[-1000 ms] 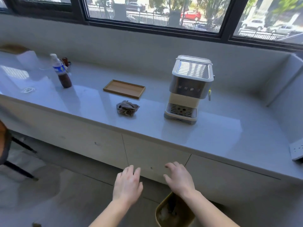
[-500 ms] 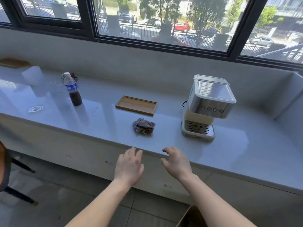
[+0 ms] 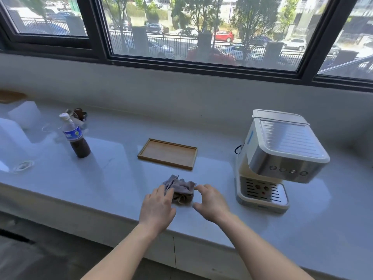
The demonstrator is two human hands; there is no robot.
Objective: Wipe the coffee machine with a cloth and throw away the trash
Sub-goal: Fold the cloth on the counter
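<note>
A crumpled grey-brown cloth (image 3: 181,188) lies on the pale countertop (image 3: 113,178) near its front edge. My left hand (image 3: 157,207) rests against the cloth's left side, fingers touching it. My right hand (image 3: 212,202) hovers at its right side, fingers curled and apart, holding nothing. The cream and steel coffee machine (image 3: 276,158) stands to the right of the cloth. A plastic bottle (image 3: 75,137) with dark liquid and a blue label stands at the left.
An empty wooden tray (image 3: 168,154) lies behind the cloth. A clear wrapper (image 3: 23,165) sits at the far left, small dark items (image 3: 79,114) behind the bottle. A wall and windows (image 3: 201,31) back the counter; cabinet fronts (image 3: 193,257) drop below its edge.
Both hands have moved forward from below the counter edge onto the counter, flanking the cloth. The view has come closer to the counter and the bin has dropped out of sight.
</note>
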